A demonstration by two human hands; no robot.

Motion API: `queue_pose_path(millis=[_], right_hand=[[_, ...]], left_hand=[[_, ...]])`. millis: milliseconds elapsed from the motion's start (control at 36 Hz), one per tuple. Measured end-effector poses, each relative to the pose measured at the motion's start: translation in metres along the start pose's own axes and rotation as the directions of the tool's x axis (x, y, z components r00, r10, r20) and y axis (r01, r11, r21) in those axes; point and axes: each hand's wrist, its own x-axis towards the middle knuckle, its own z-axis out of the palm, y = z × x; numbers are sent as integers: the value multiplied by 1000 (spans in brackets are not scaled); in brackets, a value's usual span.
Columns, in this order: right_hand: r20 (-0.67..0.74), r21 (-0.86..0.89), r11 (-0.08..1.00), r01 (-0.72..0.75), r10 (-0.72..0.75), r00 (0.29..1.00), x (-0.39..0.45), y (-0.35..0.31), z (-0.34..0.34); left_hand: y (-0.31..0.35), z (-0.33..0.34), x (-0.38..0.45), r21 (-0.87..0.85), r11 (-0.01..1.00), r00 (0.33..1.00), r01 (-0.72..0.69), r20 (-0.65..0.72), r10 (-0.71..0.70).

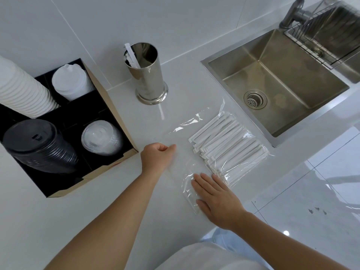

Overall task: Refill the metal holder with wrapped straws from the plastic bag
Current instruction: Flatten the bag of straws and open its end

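Two bare forearms enter from the lower edge, with no sleeves, watch, bracelet or rings visible anywhere along them. The left hand (pixel 155 157) at about 10 o'clock from the right hand (pixel 216 199) is likewise uncovered, with no glove on either. The fingers (pixel 202 181) of the right hand have short, plain nails without polish. At 6 o'clock, along the bottom edge, a pale, whitish garment (pixel 206 258) covers the torso, its cloth smooth and unmarked, and a patch of light blue fabric (pixel 224 237) shows just above it.
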Motion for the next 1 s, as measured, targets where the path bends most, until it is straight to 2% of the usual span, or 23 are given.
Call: queue_pose_path(millis=[250, 361, 444, 583, 694, 806, 889, 1000], right_hand=[[36, -63, 998, -8, 10, 999, -6, -2, -3], [13, -61, 998, 22, -21, 1000, -20, 1, -2], [47, -71, 997, 0, 4, 999, -24, 0, -4], [86, -90, 996, -26, 34, 996, -25, -6, -7], [73, -122, 992, -12, 21, 997, -24, -6, -9], [121, -134, 991, -15, 32, 992, -23, -6, -11], [149, -82, 996, -16, 28, 988, -24, -5, -12], [121, -82, 997, 1, 9, 993, -27, -4, -10]], left_hand=[[-9, -12, -3, 4, 1000, 1000, 6, -23, -6], [-19, -18, -3, -63, 998, 1000, -4, -18, 3], [-20, -16, -6, -110, 994, 1000, -9, 16, 11], [-12, -4, -13, -100, 995, 998, -2, 67, 9], [-9, 0, -18, -67, 998, 998, -6, 59, 10], [-14, -2, -18, -59, 998, 998, 6, 66, -2], [-28, -8, -19, -132, 991, 996, 33, 85, -22], [-49, -20, -21, -252, 962, 993, 102, 90, -82]])
